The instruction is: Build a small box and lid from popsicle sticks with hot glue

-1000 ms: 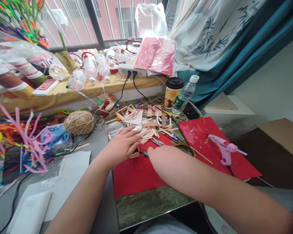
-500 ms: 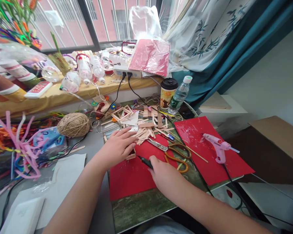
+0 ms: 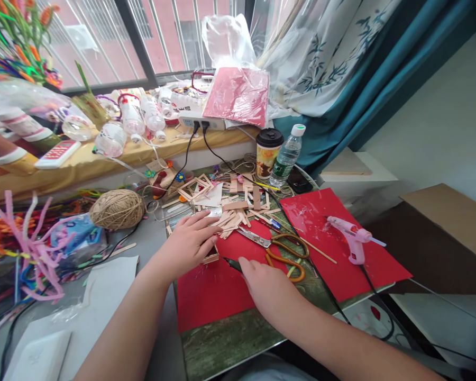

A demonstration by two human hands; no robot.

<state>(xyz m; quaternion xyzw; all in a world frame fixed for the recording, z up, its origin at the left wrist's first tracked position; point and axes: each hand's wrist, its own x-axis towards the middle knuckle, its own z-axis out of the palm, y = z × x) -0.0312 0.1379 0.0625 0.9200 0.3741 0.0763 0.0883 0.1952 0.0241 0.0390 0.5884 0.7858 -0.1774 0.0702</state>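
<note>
My left hand [image 3: 192, 238] rests over a small wooden stick frame [image 3: 211, 257], gripping it against the red sheet [image 3: 218, 301]. Its fingers cover most of that frame; one near corner shows below the thumb. In my right hand [image 3: 257, 280] is a slim dark-handled tool [image 3: 233, 264] with a thin pointed tip. The tip points left at the frame, with a small gap between them. Just beyond lie open scissors [image 3: 287, 248] with brown handles. A pile of wooden craft sticks [image 3: 232, 219] spreads past my left fingertips.
On the right, a pink glue gun [image 3: 353, 238] lies on another red sheet [image 3: 381, 270], its cord trailing off the edge. A water bottle [image 3: 287, 156] and lidded cup [image 3: 267, 153] stand behind. To the left are a twine ball [image 3: 117, 209] and pink pipe cleaners [image 3: 39, 248].
The view has shifted slightly. The tool's tip has moved a little away from the frame, to the right. My left hand keeps its hold.
</note>
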